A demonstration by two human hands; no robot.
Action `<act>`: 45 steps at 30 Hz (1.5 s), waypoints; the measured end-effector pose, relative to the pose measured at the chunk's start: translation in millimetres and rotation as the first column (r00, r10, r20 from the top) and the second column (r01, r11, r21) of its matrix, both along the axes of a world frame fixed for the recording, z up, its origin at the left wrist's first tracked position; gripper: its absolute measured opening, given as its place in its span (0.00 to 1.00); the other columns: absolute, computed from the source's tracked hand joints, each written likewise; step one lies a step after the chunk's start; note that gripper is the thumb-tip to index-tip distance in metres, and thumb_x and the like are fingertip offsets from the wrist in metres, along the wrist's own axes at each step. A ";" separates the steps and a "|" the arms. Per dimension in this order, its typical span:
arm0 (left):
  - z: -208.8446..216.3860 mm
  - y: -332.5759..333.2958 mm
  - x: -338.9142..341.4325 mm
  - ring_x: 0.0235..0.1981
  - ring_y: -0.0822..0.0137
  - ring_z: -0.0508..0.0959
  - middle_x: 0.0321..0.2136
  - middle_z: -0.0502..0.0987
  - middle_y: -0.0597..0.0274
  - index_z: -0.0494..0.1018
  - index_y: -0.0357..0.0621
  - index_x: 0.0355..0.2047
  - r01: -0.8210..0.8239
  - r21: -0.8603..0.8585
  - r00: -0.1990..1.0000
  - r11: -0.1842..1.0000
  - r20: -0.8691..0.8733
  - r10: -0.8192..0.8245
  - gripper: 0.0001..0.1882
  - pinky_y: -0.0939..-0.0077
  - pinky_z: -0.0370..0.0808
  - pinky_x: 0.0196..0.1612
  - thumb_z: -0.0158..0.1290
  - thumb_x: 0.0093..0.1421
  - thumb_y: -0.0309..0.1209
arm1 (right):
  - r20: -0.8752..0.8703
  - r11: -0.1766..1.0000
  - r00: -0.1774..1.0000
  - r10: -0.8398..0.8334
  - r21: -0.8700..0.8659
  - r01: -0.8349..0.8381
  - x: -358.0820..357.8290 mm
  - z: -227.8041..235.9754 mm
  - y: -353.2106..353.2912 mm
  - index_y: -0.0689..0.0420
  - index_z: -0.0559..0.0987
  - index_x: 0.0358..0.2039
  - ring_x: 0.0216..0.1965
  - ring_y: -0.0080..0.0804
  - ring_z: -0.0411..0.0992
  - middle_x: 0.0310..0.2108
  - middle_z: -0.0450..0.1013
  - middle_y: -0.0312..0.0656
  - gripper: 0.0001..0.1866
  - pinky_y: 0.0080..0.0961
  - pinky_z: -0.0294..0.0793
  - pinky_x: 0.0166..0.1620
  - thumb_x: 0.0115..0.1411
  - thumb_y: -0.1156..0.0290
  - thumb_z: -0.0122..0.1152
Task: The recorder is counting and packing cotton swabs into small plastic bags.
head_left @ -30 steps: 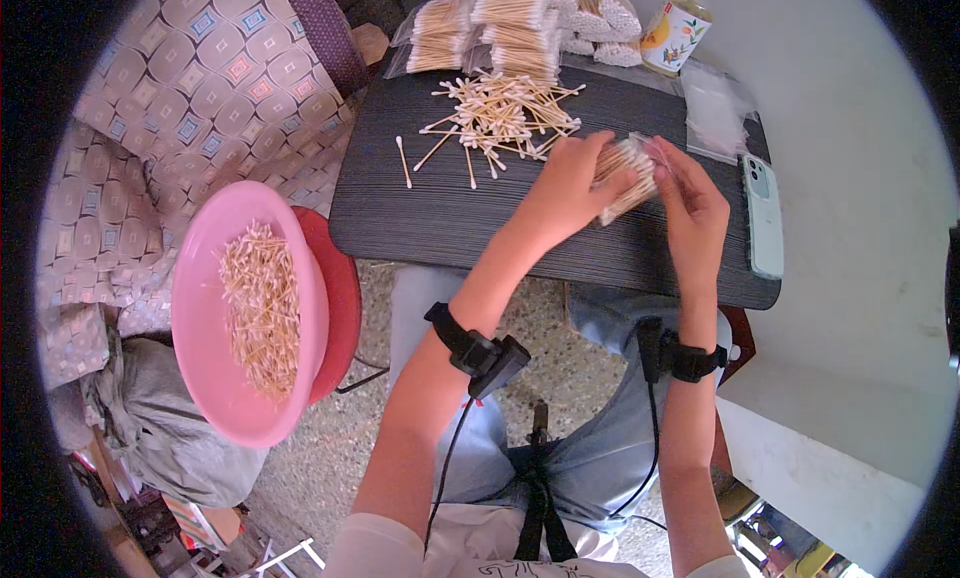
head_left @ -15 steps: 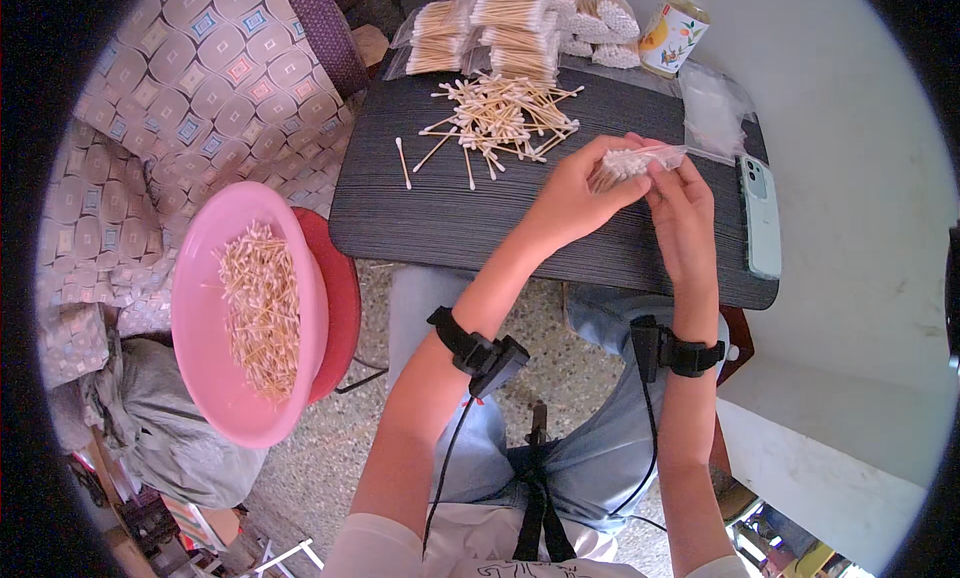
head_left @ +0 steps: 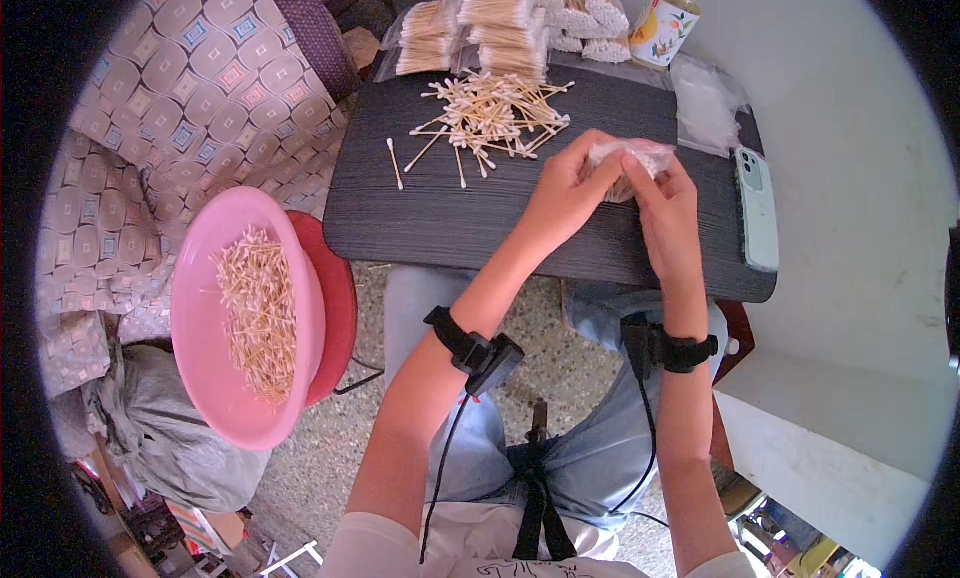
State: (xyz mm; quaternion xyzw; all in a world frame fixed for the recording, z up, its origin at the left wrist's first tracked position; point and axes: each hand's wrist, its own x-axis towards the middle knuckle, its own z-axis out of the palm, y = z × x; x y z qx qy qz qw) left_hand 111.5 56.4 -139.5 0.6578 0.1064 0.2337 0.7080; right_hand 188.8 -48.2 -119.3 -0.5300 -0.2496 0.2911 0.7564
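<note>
Both hands close on one small clear bag of cotton swabs (head_left: 652,155), which sits between them over the right half of the dark table (head_left: 420,223), about midway from its near edge to its far edge; whether it touches the surface cannot be told. The left hand (head_left: 570,190) grips its left side with the thumb laid across the front, and the right hand (head_left: 670,216) pinches the right side, its thumb close to the other; the fingers behind are mostly hidden. A loose heap of swabs (head_left: 495,113) lies toward the far edge, left of the hands, with a single swab (head_left: 395,165) apart near the left edge. Filled bags (head_left: 505,23) are stacked along the far edge. A bottle (head_left: 663,28) stands by the far right corner, flat clear bags (head_left: 706,103) lie just nearer, and a pale phone (head_left: 758,218) rests along the right edge. Left of the table, a pink basin (head_left: 205,378) holds more swabs (head_left: 258,318).
</note>
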 end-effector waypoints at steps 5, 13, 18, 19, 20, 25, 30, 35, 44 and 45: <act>5.0 -1.2 0.8 0.33 0.80 0.70 0.31 0.73 0.67 0.69 0.39 0.41 0.022 -0.004 0.997 1.000 0.078 -0.021 0.13 0.83 0.68 0.37 0.51 0.59 0.33 | 0.056 1.000 0.998 -0.010 -0.011 0.011 2.4 -0.2 -1.8 0.63 0.71 0.43 0.40 0.20 0.68 0.39 0.72 0.38 0.14 0.18 0.66 0.45 0.57 0.72 0.57; 5.4 12.0 -5.5 0.35 0.79 0.72 0.36 0.72 0.65 0.66 0.39 0.44 0.050 0.097 0.997 0.994 0.054 -0.055 0.16 0.81 0.71 0.37 0.54 0.56 0.27 | 0.135 0.997 0.991 -0.013 -0.070 0.023 3.5 2.4 -4.8 0.64 0.73 0.43 0.39 0.19 0.70 0.39 0.73 0.39 0.14 0.16 0.68 0.42 0.56 0.73 0.58; 13.4 5.7 -6.4 0.39 0.78 0.72 0.36 0.74 0.64 0.68 0.36 0.43 0.087 -0.100 0.993 0.991 0.087 -0.079 0.14 0.83 0.69 0.42 0.52 0.57 0.29 | 0.174 0.998 0.985 -0.013 -0.065 0.024 8.9 4.1 -6.8 0.64 0.75 0.41 0.38 0.20 0.70 0.38 0.74 0.40 0.13 0.16 0.68 0.41 0.56 0.74 0.58; 15.6 6.7 -7.6 0.39 0.78 0.72 0.36 0.74 0.64 0.68 0.36 0.43 0.086 -0.099 0.993 0.991 0.084 -0.078 0.14 0.83 0.69 0.42 0.52 0.57 0.29 | 0.157 0.999 0.987 -0.019 -0.045 0.026 7.8 3.7 -5.8 0.64 0.75 0.41 0.38 0.20 0.70 0.38 0.74 0.40 0.12 0.16 0.68 0.42 0.56 0.74 0.58; 17.8 8.9 -9.0 0.40 0.77 0.71 0.38 0.75 0.63 0.69 0.36 0.43 0.066 -0.067 0.993 0.996 0.104 -0.059 0.14 0.83 0.68 0.44 0.51 0.58 0.30 | 0.154 0.999 0.988 -0.018 -0.044 0.025 6.7 4.4 -4.3 0.64 0.75 0.41 0.38 0.20 0.70 0.38 0.74 0.40 0.12 0.16 0.68 0.42 0.56 0.74 0.58; 17.2 11.4 -9.4 0.43 0.74 0.72 0.42 0.74 0.59 0.72 0.35 0.43 0.047 -0.033 0.993 0.998 0.111 -0.043 0.14 0.80 0.68 0.47 0.49 0.60 0.31 | 0.255 0.997 0.965 -0.069 -0.021 0.077 10.4 5.2 -7.7 0.64 0.78 0.35 0.36 0.19 0.70 0.35 0.75 0.38 0.08 0.16 0.68 0.41 0.55 0.76 0.59; 18.3 13.9 -9.4 0.36 0.74 0.75 0.35 0.77 0.59 0.74 0.34 0.38 -0.127 -0.006 0.966 0.992 0.225 0.125 0.11 0.81 0.71 0.42 0.53 0.57 0.29 | 0.261 0.982 0.947 -0.188 0.031 0.186 9.0 7.6 -3.7 0.64 0.78 0.34 0.34 0.18 0.69 0.33 0.75 0.36 0.07 0.15 0.68 0.39 0.54 0.76 0.60; 19.9 14.6 -9.6 0.33 0.74 0.77 0.30 0.78 0.59 0.76 0.33 0.34 -0.227 0.019 0.950 0.974 0.227 0.217 0.09 0.82 0.72 0.39 0.54 0.56 0.28 | 0.332 0.974 0.916 -0.226 0.071 0.215 7.9 7.3 0.3 0.64 0.78 0.33 0.32 0.16 0.68 0.31 0.74 0.35 0.07 0.13 0.67 0.38 0.53 0.76 0.61; 24.5 14.2 -13.7 0.33 0.74 0.77 0.29 0.78 0.59 0.76 0.34 0.32 -0.222 -0.128 0.933 0.967 0.259 0.249 0.08 0.83 0.73 0.38 0.57 0.53 0.26 | 0.250 0.959 0.927 -0.280 0.127 0.255 4.6 8.8 5.7 0.64 0.77 0.34 0.34 0.21 0.72 0.32 0.75 0.39 0.07 0.16 0.69 0.40 0.56 0.75 0.58; 25.1 14.5 -14.1 0.33 0.74 0.77 0.29 0.78 0.59 0.76 0.34 0.32 -0.223 -0.124 0.934 0.967 0.256 0.248 0.08 0.82 0.72 0.38 0.57 0.53 0.26 | 0.257 0.961 0.927 -0.273 0.125 0.248 4.9 8.4 5.8 0.64 0.77 0.34 0.34 0.21 0.72 0.32 0.75 0.39 0.07 0.16 0.70 0.40 0.56 0.74 0.58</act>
